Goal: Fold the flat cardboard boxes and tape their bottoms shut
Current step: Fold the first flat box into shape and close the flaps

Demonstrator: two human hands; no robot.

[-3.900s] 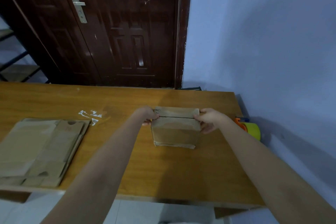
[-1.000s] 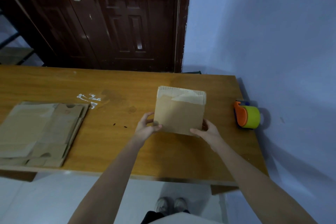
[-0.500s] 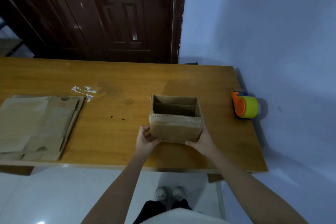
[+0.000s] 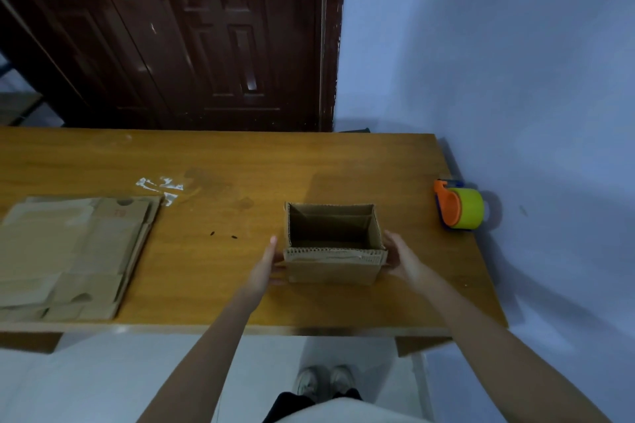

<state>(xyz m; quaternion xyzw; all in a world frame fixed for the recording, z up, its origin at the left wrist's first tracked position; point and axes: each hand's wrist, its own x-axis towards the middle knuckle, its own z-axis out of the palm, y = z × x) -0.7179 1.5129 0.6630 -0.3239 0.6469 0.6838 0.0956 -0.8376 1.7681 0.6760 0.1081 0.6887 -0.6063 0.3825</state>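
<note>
Upright box (image 4: 331,269) between both hands

Dim bluish light, soft overall focus, wide-angle bending at edges, faint shadows on wall (image 4: 515,79)

We count one folded box (image 4: 332,251) standing open on the desk (image 4: 213,285) and one stack of flat boxes (image 4: 68,254). We also see one tape dispenser (image 4: 458,209), two hands, two shoes.

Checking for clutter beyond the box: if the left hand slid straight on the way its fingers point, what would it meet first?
Probably nothing: the left hand points past the box over bare table, though depth is unclear.
</note>
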